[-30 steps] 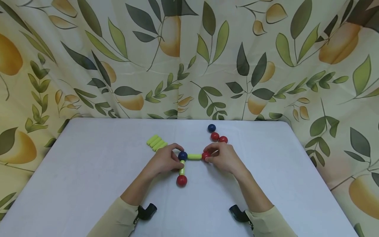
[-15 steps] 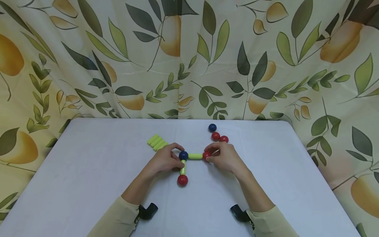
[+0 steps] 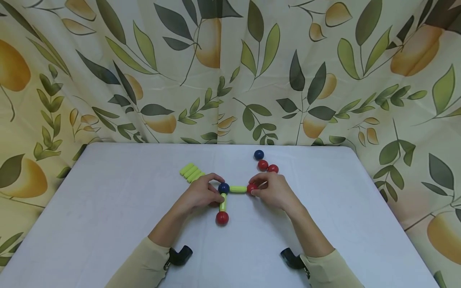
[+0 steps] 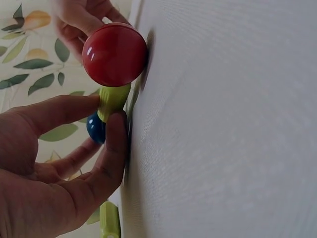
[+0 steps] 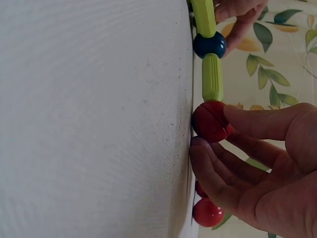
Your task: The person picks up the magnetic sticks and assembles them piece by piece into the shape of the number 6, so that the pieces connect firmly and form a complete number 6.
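An L-shaped frame of balls and light-green rods lies on the table. At its corner is a blue ball (image 3: 224,188); one rod (image 3: 237,189) runs right to a red ball (image 3: 251,189). A second rod (image 3: 223,203) comes toward me and ends in a nearer red ball (image 3: 222,218). My left hand (image 3: 202,192) grips the blue ball at the corner, thumb by the second rod. In the left wrist view the nearer red ball (image 4: 115,54) partly hides that rod. My right hand (image 3: 271,191) pinches the right-end red ball (image 5: 210,121) between thumb and fingers.
Several loose green rods (image 3: 190,172) lie side by side behind my left hand. Beyond my right hand sit a loose blue ball (image 3: 259,155) and two loose red balls (image 3: 263,165). The white table (image 3: 108,200) ends at a patterned curtain (image 3: 252,80).
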`<control>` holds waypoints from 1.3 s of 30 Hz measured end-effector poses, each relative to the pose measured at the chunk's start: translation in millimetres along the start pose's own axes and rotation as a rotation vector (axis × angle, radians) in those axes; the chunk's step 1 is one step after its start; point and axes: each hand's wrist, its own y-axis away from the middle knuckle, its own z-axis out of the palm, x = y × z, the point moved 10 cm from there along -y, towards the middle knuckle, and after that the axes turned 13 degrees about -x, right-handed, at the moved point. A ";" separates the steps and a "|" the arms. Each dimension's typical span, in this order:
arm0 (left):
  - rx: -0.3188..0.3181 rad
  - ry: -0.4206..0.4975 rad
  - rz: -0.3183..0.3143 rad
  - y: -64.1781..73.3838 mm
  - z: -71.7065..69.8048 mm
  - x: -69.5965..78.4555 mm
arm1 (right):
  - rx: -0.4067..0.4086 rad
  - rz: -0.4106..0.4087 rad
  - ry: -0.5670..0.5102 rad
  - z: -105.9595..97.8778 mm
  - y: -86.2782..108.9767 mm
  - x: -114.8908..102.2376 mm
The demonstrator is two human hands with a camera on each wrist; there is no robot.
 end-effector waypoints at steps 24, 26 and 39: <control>-0.027 0.025 0.026 -2.3 -0.6 -1.0 | 0.000 0.012 -0.004 0.3 -0.9 1.0; -0.028 0.024 0.028 -2.7 -0.8 -1.0 | -0.001 0.014 -0.006 0.1 -0.7 0.9; -0.046 0.014 0.035 -0.6 -1.8 1.1 | -0.002 0.007 -0.005 0.1 -0.6 1.0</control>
